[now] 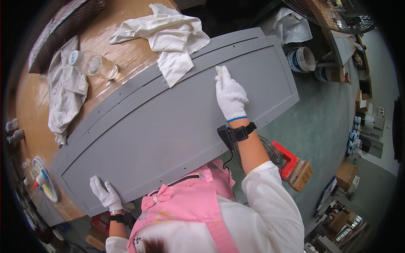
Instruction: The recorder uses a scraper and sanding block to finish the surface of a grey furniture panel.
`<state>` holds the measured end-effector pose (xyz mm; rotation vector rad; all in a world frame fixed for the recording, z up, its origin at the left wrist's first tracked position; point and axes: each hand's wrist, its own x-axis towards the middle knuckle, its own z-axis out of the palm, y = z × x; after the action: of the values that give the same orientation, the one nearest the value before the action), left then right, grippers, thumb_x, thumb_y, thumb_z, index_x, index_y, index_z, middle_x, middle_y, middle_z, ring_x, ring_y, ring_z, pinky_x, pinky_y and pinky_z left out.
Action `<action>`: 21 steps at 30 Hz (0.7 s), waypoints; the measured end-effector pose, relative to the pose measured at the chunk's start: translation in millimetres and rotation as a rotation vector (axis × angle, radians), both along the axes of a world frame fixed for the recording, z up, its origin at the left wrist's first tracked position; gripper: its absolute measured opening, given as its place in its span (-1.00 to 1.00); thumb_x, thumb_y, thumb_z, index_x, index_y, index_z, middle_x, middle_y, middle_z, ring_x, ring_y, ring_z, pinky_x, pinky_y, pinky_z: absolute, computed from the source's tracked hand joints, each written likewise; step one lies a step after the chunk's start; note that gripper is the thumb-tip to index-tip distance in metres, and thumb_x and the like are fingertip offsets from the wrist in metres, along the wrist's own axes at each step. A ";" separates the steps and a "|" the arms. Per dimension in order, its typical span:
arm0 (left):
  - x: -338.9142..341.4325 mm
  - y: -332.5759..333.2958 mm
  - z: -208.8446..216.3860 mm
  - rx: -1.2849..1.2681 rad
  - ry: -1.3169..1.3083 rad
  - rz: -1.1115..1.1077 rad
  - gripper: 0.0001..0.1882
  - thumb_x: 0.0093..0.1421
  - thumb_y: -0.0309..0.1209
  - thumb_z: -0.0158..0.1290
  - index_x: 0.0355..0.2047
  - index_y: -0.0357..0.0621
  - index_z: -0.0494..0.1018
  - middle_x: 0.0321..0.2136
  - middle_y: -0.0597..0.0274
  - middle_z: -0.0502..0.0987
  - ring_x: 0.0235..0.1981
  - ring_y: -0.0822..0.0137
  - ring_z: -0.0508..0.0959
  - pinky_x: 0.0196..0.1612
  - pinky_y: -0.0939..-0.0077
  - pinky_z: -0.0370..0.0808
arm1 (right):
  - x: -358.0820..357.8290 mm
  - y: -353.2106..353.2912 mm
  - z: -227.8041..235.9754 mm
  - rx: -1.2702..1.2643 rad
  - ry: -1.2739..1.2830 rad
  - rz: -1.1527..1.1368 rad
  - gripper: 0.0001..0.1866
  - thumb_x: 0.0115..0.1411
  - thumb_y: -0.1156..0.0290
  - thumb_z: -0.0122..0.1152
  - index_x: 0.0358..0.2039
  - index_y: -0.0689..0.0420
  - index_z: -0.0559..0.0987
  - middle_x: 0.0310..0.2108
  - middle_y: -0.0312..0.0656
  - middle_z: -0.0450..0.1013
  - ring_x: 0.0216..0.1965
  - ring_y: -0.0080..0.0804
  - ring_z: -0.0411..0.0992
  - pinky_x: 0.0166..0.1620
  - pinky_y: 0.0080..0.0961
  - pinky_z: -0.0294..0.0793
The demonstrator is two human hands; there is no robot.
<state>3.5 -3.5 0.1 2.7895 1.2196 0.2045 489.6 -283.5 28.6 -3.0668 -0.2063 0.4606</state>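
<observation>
Grey-green workshop floor (pixel 280 120) spreads to the right of the person's right hand (pixel 231 96), and a film-wrapped brown table (pixel 112 23) lies beyond the left hand (pixel 104 195). I look down on it all from a distance, through the head camera. Beneath both hands lies a large grey panel (pixel 164 130) with a raised border, its near edge close to the person's pink apron (pixel 181 200). White knitted gloves (pixel 234 103) cover both hands. The right hand is narrowed, its fingertips gripping a small pale piece (pixel 218 70) over the panel; I cannot tell what that piece is made of. The left hand lies flat on the panel's left end, fingers spread, holding nothing that I can see. To the left of the right hand, a crumpled white cloth (pixel 175 36) hangs over the panel's far edge. Farther ahead of the left hand, a clear bottle (pixel 97 65) is on the table, beside a stained cloth (pixel 67 90). Ahead and to the right of the right hand, I see a white bucket (pixel 301 59).
</observation>
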 end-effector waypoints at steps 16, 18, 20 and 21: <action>-6.4 2.4 -4.8 -0.050 0.125 0.066 -0.44 0.38 -0.22 -0.22 0.29 -0.29 0.13 0.32 -0.11 0.08 0.35 -0.03 0.07 0.38 0.15 0.00 | 41.5 -109.6 -11.4 0.722 -0.258 -0.154 -0.55 0.31 0.25 0.09 0.15 0.19 0.42 -0.11 0.08 0.53 -0.11 -0.07 0.55 -0.06 -0.34 0.53; -6.5 4.3 -4.9 -0.060 0.157 0.096 -0.43 0.38 -0.22 -0.22 0.30 -0.29 0.10 0.33 -0.11 0.05 0.36 -0.02 0.05 0.39 0.15 -0.02 | 44.0 -124.4 -20.1 0.760 -0.216 -0.198 -0.56 0.31 0.34 0.08 0.15 0.26 0.41 -0.05 0.07 0.51 -0.05 -0.15 0.53 0.00 -0.39 0.49; -14.8 0.8 -4.9 -0.068 0.192 0.136 -0.42 0.38 -0.22 -0.24 0.31 -0.30 0.08 0.34 -0.10 0.03 0.37 -0.02 0.03 0.40 0.16 -0.04 | 43.0 -126.2 -22.5 0.786 -0.163 -0.219 -0.57 0.30 0.44 0.09 0.15 0.29 0.40 -0.02 0.03 0.50 -0.07 -0.24 0.52 0.00 -0.44 0.48; -17.6 3.1 -5.5 -0.066 0.210 0.142 -0.42 0.38 -0.22 -0.24 0.31 -0.31 0.07 0.34 -0.10 0.02 0.37 -0.02 0.02 0.40 0.17 -0.05 | 41.5 -128.5 -22.6 0.785 -0.170 -0.217 -0.57 0.29 0.47 0.08 0.16 0.29 0.39 -0.01 0.01 0.50 -0.10 -0.30 0.52 -0.02 -0.47 0.49</action>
<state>-14.1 -0.4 -5.4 2.7239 1.4428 -0.1215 531.1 -412.0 6.0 -2.3138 -0.0371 0.0688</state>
